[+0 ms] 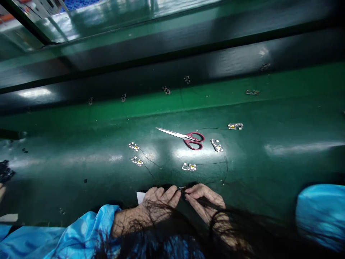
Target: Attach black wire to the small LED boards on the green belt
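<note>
Small dark component [182, 188] is pinched at the near side of the desk [107, 189], with the left hand [159, 200] and the right hand [207, 199] both clamped on it. Beyond the hands, red-handled scissors [185, 137] are laid among several thin-wired circuit boards [189, 167].

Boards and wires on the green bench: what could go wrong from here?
The small part at the fingertips of the left hand and right hand could slip.
The red-handled scissors lie near the loose end of one wire; moving them might snag it.
Below, wires from the lower board and tilted board appear to cross, so lifting one may drag the other.
</note>
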{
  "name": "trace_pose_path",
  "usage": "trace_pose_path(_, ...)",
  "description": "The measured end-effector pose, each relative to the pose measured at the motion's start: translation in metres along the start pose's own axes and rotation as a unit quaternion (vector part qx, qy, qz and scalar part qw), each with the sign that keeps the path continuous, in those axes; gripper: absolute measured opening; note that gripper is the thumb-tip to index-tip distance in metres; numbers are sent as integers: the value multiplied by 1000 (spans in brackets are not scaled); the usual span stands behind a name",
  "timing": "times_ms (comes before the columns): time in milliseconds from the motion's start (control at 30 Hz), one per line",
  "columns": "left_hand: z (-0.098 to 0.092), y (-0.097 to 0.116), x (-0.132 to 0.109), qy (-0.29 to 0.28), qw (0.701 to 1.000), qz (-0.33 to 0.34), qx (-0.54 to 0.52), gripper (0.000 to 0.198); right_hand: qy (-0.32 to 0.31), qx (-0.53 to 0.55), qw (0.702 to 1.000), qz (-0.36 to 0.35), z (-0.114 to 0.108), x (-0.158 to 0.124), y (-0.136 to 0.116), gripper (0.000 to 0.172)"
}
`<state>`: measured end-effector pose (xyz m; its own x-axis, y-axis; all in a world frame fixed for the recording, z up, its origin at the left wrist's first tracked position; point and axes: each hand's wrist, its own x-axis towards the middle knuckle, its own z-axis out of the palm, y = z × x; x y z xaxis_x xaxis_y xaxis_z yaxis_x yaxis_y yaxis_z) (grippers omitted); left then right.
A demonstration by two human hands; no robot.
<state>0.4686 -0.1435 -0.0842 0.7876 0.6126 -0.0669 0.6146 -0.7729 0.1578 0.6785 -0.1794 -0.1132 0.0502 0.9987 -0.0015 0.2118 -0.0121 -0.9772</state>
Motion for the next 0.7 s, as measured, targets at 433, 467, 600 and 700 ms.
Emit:
trace_pose_path(433, -11, 0, 6, 114, 992, -10, 51, 26, 6, -3, 1000, -6, 0, 2, -4, 18)
trace_pose_path(467, -11, 0, 5, 112, 992, -8, 52, 26, 5, -4, 1000, -6, 0, 2, -4, 18)
trace_pose_path(600, -9, -1, 4, 116, 992, -7, 55, 26, 1, -7, 1000, -10, 0, 2, -4, 19)
trace_pose_path(700, -7, -1, 3, 111, 992, -5, 57, 26, 3, -8, 1000, -11, 0, 2, -3, 20)
